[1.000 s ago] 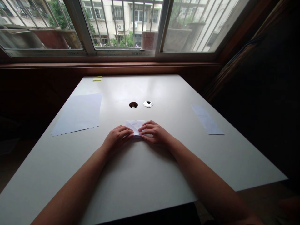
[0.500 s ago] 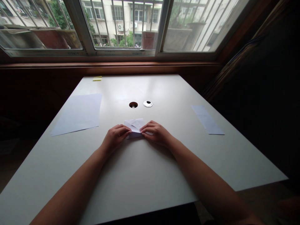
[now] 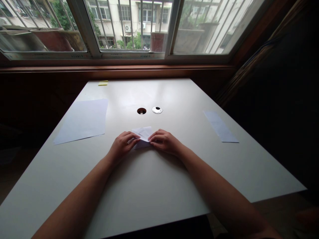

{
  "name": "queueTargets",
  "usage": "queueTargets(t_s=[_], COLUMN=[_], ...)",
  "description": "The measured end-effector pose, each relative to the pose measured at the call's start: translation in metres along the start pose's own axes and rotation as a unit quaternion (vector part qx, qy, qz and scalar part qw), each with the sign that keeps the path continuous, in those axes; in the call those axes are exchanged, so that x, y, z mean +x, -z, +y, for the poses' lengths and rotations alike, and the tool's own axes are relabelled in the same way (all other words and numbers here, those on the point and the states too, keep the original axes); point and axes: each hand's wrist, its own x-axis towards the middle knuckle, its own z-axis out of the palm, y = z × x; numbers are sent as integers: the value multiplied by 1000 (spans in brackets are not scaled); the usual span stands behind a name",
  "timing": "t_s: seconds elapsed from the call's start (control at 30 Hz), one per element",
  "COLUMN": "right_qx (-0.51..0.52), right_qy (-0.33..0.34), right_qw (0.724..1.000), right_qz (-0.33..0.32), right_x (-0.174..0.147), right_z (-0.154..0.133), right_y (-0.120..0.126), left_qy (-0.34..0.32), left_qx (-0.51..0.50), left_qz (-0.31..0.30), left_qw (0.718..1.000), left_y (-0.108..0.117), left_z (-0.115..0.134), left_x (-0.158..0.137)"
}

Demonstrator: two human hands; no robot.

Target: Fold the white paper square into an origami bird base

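Observation:
A small folded piece of white paper lies between my hands near the middle of the table, its layers overlapping and a flap slightly raised. My left hand pinches its left side, thumb and fingers together at the edge. From the right, my right hand grips the paper's near right part between thumb and fingertips. The fingers partly hide both ends of the paper.
On the white table a large sheet of paper lies at left and a narrow strip at right. Beyond the hands are a round hole and a metal ring. Yellow sticky notes sit at the far left edge.
The fold in the paper has shifted slightly, with its flap now curved up a little more. Both hands stay in nearly the same place.

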Motion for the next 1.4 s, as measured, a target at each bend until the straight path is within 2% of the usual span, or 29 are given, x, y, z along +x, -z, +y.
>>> queueTargets(t_s=[0.13, 0.4, 0.5, 0.73, 1.03, 1.27, 1.4], right_qx=[20, 78, 72, 32, 69, 77, 89], right_qy=[2, 0, -13, -5, -55, -3, -11], right_qw=[1000, 996, 996, 999, 995, 995, 994], right_qz=[-10, -35, -43, -39, -47, -67, -60], right_x=[0, 1, 1, 3, 2, 4, 3], right_z=[-3, -11, -13, -12, -12, -21, -18], right_y=[-2, -6, -9, -17, -19, -14, -15], left_qy=[31, 159, 177, 162, 115, 88, 75], left_qx=[-8, 26, 28, 40, 84, 92, 90], left_qz=[-12, 9, 6, -8, 16, 25, 39], left_qw=[999, 987, 984, 986, 990, 991, 992], left_y=[1, 3, 3, 1, -5, -8, -7], left_z=[2, 7, 7, 6, 3, 2, 4], left_x=[1, 4, 5, 4, 1, -1, -1])
